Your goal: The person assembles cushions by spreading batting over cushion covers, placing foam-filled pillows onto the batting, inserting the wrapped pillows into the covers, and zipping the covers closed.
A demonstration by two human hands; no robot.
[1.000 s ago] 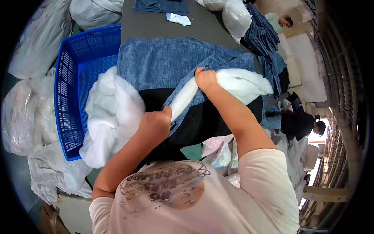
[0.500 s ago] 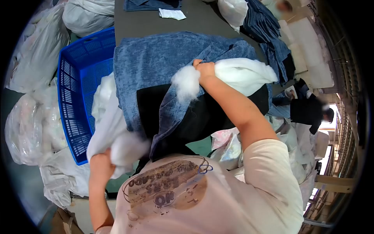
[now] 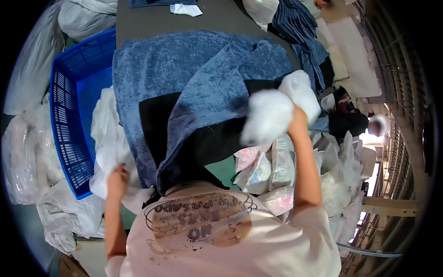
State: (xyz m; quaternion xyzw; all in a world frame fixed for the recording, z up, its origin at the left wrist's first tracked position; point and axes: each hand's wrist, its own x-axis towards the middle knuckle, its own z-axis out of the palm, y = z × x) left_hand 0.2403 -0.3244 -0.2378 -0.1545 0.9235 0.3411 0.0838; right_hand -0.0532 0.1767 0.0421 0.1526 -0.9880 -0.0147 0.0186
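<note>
My right hand (image 3: 298, 120) grips white fibre stuffing (image 3: 268, 116) out to the right, past the front edge of the fabric. The fluffy clump bulges on both sides of the fingers and is slightly blurred. On the left, my left hand (image 3: 118, 179) is beside a white plastic bag (image 3: 110, 138), fingers curled; whether they pinch the bag or something else is hidden. Between my hands, a blue fabric piece (image 3: 207, 87) with black panels (image 3: 157, 115) lies spread over the table, one blue flap folded across the black and hanging toward my body.
A blue plastic basket (image 3: 74, 124) stands left of the table (image 3: 152, 23). Filled plastic bags (image 3: 265, 171) crowd the right, and more bags (image 3: 32, 147) the left. Stacked blue fabric (image 3: 297, 32) sits at the back right. A person (image 3: 348, 122) is farther off.
My right hand has moved right and toward me with the white stuffing, off the blue fabric. The tuft beside my left hand no longer shows. The view has shifted slightly.
</note>
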